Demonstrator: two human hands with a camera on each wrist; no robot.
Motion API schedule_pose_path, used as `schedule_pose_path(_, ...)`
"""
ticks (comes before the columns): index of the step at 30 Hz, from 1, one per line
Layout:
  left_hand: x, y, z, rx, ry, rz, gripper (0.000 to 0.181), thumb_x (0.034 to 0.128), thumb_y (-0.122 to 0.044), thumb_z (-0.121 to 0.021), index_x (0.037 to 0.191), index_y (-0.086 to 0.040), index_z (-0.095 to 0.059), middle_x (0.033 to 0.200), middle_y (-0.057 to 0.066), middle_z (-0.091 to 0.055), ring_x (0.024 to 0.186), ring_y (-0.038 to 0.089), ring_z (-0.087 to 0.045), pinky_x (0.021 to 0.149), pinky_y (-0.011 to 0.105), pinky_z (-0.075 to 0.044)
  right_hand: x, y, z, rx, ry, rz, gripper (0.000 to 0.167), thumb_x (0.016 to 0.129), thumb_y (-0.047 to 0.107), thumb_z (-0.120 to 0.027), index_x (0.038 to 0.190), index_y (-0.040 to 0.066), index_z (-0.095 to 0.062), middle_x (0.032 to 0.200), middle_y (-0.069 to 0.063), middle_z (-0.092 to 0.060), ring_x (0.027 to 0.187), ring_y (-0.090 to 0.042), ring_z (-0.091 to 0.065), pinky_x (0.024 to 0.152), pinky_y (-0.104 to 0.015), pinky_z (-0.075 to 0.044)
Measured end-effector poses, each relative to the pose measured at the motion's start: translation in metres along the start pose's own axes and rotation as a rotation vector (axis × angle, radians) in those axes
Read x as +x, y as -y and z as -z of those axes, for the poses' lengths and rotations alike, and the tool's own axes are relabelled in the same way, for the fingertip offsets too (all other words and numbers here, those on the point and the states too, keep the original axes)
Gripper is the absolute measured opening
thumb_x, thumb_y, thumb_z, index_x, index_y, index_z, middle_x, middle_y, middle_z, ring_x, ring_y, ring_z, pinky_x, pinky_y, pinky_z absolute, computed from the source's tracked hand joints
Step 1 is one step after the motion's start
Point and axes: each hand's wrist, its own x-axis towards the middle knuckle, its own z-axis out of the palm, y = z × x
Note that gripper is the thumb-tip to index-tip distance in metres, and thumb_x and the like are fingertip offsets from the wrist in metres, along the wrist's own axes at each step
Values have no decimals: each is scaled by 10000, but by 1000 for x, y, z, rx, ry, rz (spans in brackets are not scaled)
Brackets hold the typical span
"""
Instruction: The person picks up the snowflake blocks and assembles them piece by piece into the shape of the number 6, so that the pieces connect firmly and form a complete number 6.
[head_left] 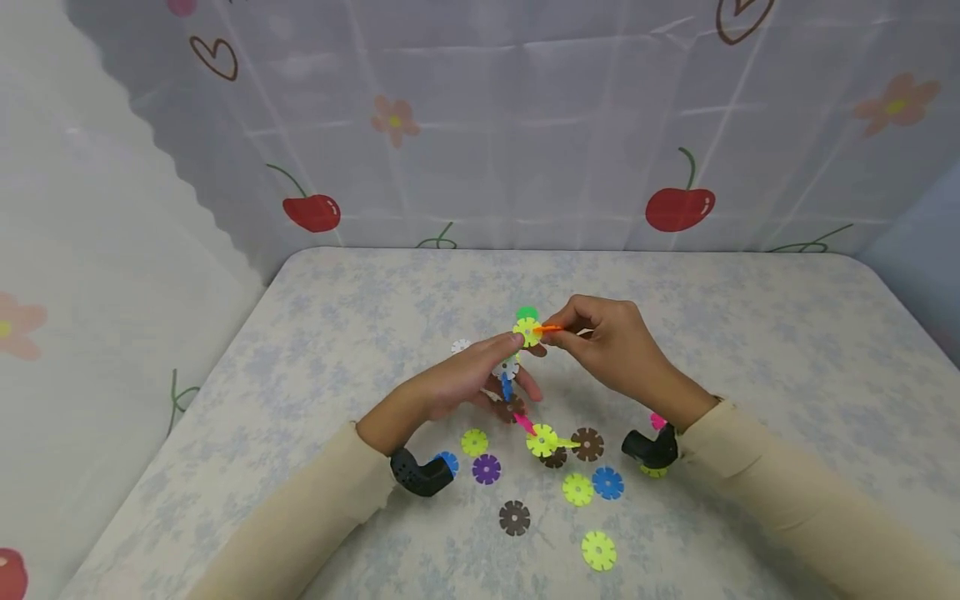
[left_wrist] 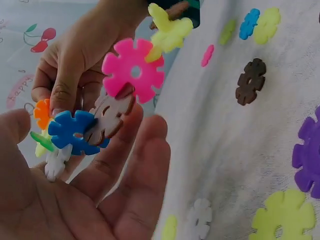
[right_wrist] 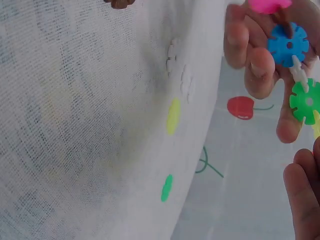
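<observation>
My left hand (head_left: 465, 371) holds a chain of notched plastic discs, its thumb on a yellow disc (head_left: 527, 332) at the upper end. My right hand (head_left: 618, 342) pinches an orange disc (head_left: 553, 327) edge-on against that yellow one. Whether their slots are fully joined is hidden by fingers. Down the chain come a green disc (right_wrist: 306, 102), a white disc (left_wrist: 57, 162), a blue disc (left_wrist: 75, 134), a brown disc (left_wrist: 112, 117) and a pink disc (left_wrist: 132, 70). Yellow discs (head_left: 542, 440) hang at the lower end, over the left palm's near side.
Loose discs lie on the patterned tablecloth (head_left: 360, 317) below the hands: a purple disc (head_left: 486, 469), a blue disc (head_left: 608, 482), a brown disc (head_left: 514, 518) and several yellow ones. A green disc (head_left: 527, 313) lies beyond the hands. Printed curtains stand behind and left.
</observation>
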Motion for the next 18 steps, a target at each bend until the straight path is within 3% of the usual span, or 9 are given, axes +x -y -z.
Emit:
schedule_pose_path(3,0,-3,1,15,-25,-29,571,1084,-494,-368,1442,-65,-486,1070,117,-689,843,270,-666,717,382,-569,1,1,1,7,5,-7,179,821,-26,-817,903,86,-704,934,-7,-747,781,-130,-728,677,-268,-584)
schedule_pose_path(8,-4,-1,6,-99,-96,-14,442,1089,-377,-430,1388,-62,-515,1024,123,-639,778,249,-679,672,402,-573,4,-3,-5,-19,58,-52,239,854,32,-813,1045,78,-677,1007,-21,-725,846,-153,-726,718,-328,-595)
schedule_pose_path(13,-13,1,14,-142,-196,-5,429,1074,-282,-431,1411,-20,-467,968,111,-641,746,230,-686,670,406,-575,5,-15,-10,-69,301,-172,275,924,118,-765,1168,63,-649,1031,-13,-691,935,-198,-689,782,-385,-585)
schedule_pose_path(15,-16,3,17,-143,-222,6,518,1062,-251,-417,1521,-23,-340,943,95,-649,718,211,-673,636,365,-547,5,-21,-12,-69,419,-188,208,937,116,-748,1126,62,-680,1006,7,-696,939,-192,-670,800,-385,-573)
schedule_pose_path(18,-19,5,21,-142,-248,28,481,1042,-224,-394,1485,-51,-324,948,86,-655,692,194,-674,581,327,-502,5,-30,-18,-55,548,-164,154,938,109,-744,1087,77,-717,1008,20,-700,936,-163,-651,814,-369,-555)
